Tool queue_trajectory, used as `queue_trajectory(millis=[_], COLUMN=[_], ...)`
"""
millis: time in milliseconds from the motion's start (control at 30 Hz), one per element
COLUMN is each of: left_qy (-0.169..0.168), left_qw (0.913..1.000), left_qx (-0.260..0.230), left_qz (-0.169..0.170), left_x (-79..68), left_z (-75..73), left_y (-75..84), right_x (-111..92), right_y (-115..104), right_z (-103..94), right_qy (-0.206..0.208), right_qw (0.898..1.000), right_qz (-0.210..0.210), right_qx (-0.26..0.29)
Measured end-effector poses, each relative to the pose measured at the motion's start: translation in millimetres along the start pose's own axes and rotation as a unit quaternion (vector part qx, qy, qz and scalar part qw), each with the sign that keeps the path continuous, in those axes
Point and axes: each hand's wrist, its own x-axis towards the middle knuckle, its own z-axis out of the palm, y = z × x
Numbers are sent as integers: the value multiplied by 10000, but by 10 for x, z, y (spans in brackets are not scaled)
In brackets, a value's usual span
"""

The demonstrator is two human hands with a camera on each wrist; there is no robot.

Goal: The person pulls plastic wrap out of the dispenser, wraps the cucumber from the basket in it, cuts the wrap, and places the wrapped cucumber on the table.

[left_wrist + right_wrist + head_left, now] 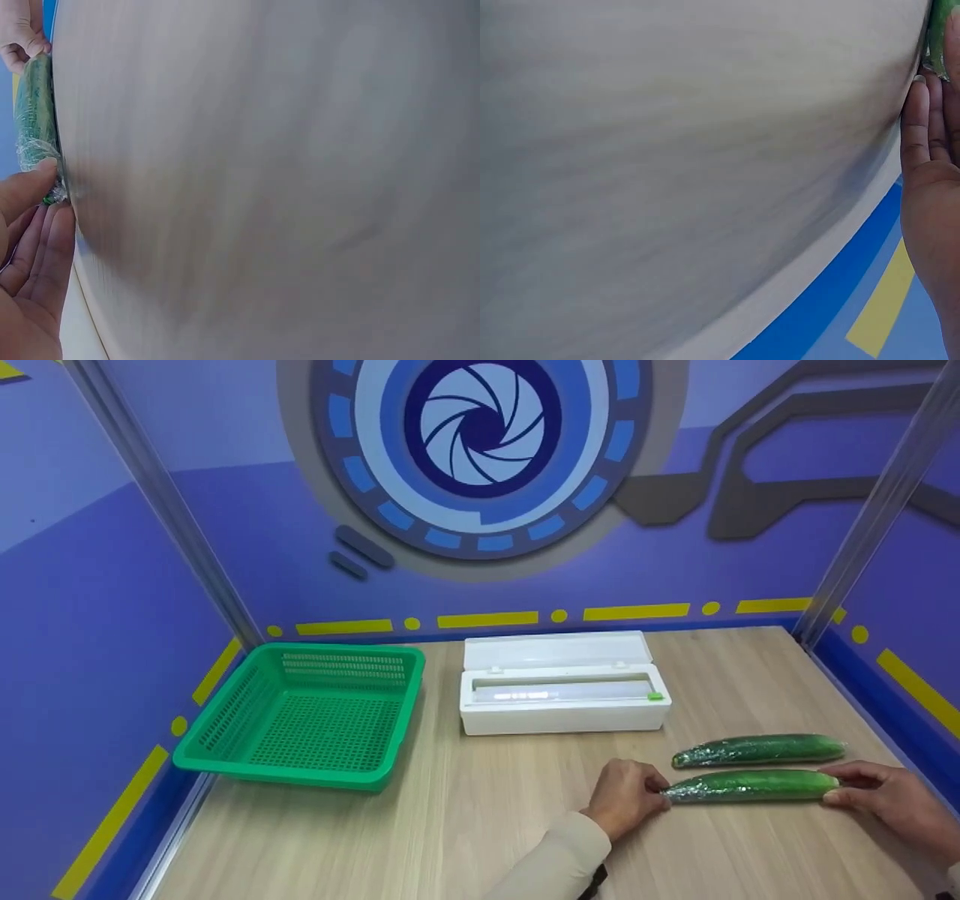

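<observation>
A cucumber [754, 786] in clear plastic film lies crosswise on the wooden table, nearer the front of a second cucumber [759, 751] that is also film-covered. My left hand [625, 797] pinches the bunched film at its left end; the left wrist view shows the thumb and fingers [49, 244] about that crinkled tip. At the other end, my right hand [889, 799] holds the cucumber between thumb and fingers. Only a small part of this end shows in the right wrist view, beside the right hand's fingers [916, 124].
Behind the hands stands a white film dispenser box [562, 720], lid raised, with a roll of film [562, 691] inside and a green slider [655, 697] at its right. A green basket [381, 777] sits at the left. Purple panels [247, 532] border the table [480, 825].
</observation>
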Motion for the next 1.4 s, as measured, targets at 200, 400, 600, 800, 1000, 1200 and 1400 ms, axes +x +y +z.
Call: queue_trajectory(millis=[200, 400, 600, 800, 1000, 1200, 1400], left_qy=[89, 6, -34, -27, -13, 46, 133], left_qw=[9999, 9999, 9997, 9997, 9998, 9995, 9995], left_qx=[21, -115, -213, -227, -202, -256, -107], left_qz=[45, -46, -100, -50, -34, -169, -263], left_x=[25, 47, 56, 63, 50, 50, 41], left_z=[41, 68, 81, 103, 108, 86, 75], left_y=[28, 75, 94, 98, 115, 94, 76], right_x=[31, 8, 0, -14, -22, 68, 193], right_y=[45, 71, 79, 113, 191, 204, 44], right_z=[-28, -27, -59, -68, -32, -49, -163], right_qy=[-5, 218, 231, 174, 133, -21, -832], right_qw=[9997, 9994, 9992, 9992, 9988, 9992, 9944], right_qz=[254, 283, 319, 355, 442, 381, 646], right_qx=[24, -3, -19, 35, 153, 97, 126])
